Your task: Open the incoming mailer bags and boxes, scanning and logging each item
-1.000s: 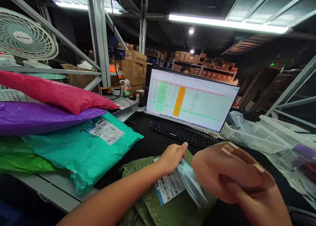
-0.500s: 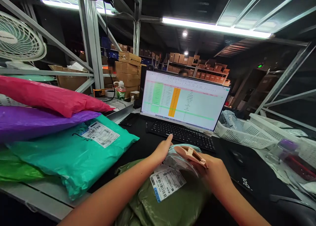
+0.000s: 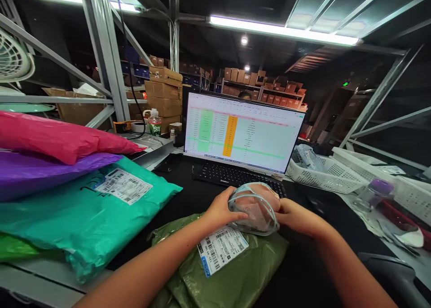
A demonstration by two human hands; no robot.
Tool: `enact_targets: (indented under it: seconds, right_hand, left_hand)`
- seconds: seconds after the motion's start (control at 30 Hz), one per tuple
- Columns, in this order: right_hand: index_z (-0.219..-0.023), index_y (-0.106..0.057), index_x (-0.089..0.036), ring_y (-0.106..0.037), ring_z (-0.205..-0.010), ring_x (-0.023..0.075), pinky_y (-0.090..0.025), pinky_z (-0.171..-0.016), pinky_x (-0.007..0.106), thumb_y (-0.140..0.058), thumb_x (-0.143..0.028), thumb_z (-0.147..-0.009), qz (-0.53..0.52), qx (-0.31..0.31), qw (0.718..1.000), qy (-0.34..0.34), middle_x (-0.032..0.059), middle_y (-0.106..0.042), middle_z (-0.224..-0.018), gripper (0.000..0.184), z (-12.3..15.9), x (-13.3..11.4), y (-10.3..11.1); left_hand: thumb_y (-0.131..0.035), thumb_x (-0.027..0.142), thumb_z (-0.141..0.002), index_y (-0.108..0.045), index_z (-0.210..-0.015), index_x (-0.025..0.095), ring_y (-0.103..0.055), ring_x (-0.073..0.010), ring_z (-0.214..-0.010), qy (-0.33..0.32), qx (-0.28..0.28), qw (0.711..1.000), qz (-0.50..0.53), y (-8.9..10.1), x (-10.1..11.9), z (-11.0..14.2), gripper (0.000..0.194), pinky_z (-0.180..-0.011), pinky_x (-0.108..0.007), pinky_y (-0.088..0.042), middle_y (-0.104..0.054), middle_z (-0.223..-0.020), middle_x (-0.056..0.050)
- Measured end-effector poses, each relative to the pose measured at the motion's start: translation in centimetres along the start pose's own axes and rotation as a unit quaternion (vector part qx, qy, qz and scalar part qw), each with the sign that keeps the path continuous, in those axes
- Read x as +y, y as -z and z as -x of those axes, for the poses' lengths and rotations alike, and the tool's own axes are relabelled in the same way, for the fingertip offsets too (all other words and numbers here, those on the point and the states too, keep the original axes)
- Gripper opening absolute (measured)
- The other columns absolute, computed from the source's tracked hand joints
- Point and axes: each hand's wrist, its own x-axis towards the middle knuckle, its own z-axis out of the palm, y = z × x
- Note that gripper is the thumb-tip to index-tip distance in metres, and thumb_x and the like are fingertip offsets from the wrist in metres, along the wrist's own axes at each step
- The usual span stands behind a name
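Observation:
A clear plastic bag (image 3: 254, 222) with a light blue edge is between my hands, above the olive green parcel bag. Inside it lies a pale pink item (image 3: 259, 200), perhaps a flat shoe; its full shape is hidden by the folds. My left hand (image 3: 224, 207) grips the bag's left side, thumb across the front. On the opposite side, my right hand (image 3: 292, 213) holds the bag's edge with bent fingers. The olive green parcel bag (image 3: 232, 274) lies below on the black mat, its white shipping label (image 3: 222, 249) facing up.
Teal (image 3: 111, 218), purple (image 3: 50, 169) and pink parcel bags (image 3: 63, 135) are piled at the left. A monitor (image 3: 242, 133) and keyboard (image 3: 218, 175) stand ahead. White baskets (image 3: 316, 175), a mouse (image 3: 315, 204) and a dark scanner-like device (image 3: 387, 270) are on the right.
The pink item, which stuck out at the clear bag's top, now sits down inside it. My left thumb has come down over the bag, and my right hand has shifted to its side.

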Motion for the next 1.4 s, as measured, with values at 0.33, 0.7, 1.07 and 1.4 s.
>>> enact_targets:
  seconds: [0.33, 0.7, 1.07, 1.4]
  right_hand:
    - [-0.123, -0.074, -0.025, -0.072, -0.087, 0.0246, -0.056, -0.072, 0.034, -0.063, -0.038, -0.091, 0.154, 0.229, 0.961, 0.019, 0.0081, -0.077, -0.109, 0.037, 2.7, -2.1, 1.8]
    - [-0.052, -0.043, -0.016, -0.025, -0.055, 0.0072, -0.018, -0.05, 0.023, -0.056, -0.024, -0.075, 0.049, -0.034, 0.998, -0.015, -0.0054, -0.031, -0.053, 0.028, -0.5, -0.4, -2.4]
    - [-0.134, -0.066, -0.032, -0.057, -0.131, 0.0207, -0.043, -0.114, 0.036, -0.058, -0.037, -0.101, 0.073, 0.02, 0.991, 0.114, 0.0028, -0.064, -0.14, 0.034, 3.6, -4.0, 1.5]
    - [-0.08, -0.06, -0.017, -0.057, -0.055, 0.0153, -0.036, -0.048, 0.03, -0.047, -0.067, -0.098, 0.418, 0.358, 0.813, 0.19, 0.0028, -0.058, -0.068, 0.055, 1.9, -4.5, -6.5]
  left_hand:
    - [-0.086, 0.055, -0.062, -0.062, -0.098, 0.018, -0.06, -0.0249, -0.093, -0.006, 0.001, 1.0, 0.007, -0.6, -0.6, -0.2, 0.057, -0.08, -0.032, -0.043, -0.067, -0.096, -0.003]
    - [-0.096, 0.05, -0.049, -0.064, -0.096, 0.02, -0.06, -0.0236, -0.091, -0.029, 0.021, 0.999, -0.021, -0.6, 0.2, 0.1, 0.065, -0.082, -0.032, -0.045, -0.065, -0.095, 0.0]
    - [-0.076, 0.063, -0.081, -0.065, -0.097, 0.018, -0.062, -0.0211, -0.086, -0.326, 0.247, 0.897, -0.171, 0.5, 0.4, 0.7, 0.049, -0.08, -0.034, -0.046, -0.068, -0.091, -0.004]
    - [-0.059, 0.019, -0.092, -0.065, -0.101, 0.017, -0.059, -0.025, -0.082, -0.38, 0.279, 0.787, -0.399, 0.1, 1.8, 2.6, 0.011, -0.075, -0.039, -0.042, -0.071, -0.087, -0.007]
